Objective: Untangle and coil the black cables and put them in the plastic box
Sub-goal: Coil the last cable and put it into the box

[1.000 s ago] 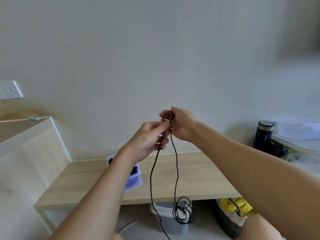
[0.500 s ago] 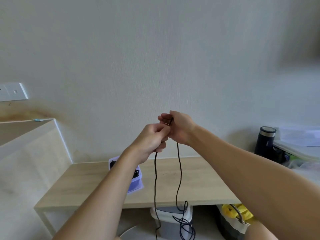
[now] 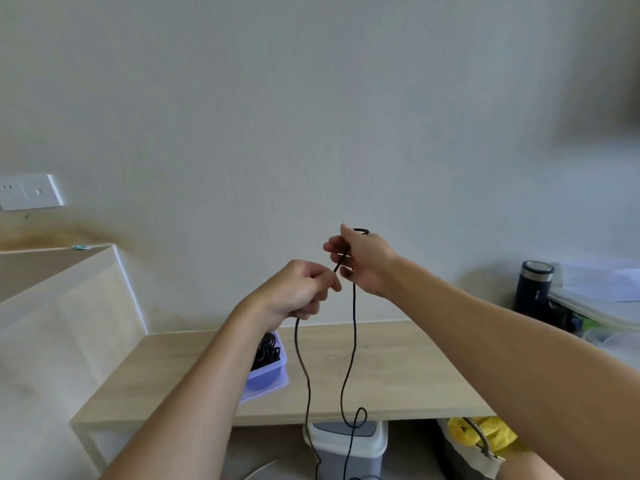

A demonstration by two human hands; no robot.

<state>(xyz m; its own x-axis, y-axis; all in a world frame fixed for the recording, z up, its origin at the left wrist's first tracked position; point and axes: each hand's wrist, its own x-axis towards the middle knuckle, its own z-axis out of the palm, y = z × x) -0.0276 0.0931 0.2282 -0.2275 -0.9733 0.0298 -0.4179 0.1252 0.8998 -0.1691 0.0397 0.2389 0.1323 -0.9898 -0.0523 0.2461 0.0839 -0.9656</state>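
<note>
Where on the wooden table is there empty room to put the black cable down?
The widest bare patch of the table lies between the plastic box and the table's right end, behind the hanging black cable. A smaller bare patch lies between the box and the left end. It is crowded past the right end, around the dark bottle.

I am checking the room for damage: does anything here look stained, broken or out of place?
Yes: a brownish stain spreads on the wall at left, just below the white socket. Nothing else looks damaged.
</note>
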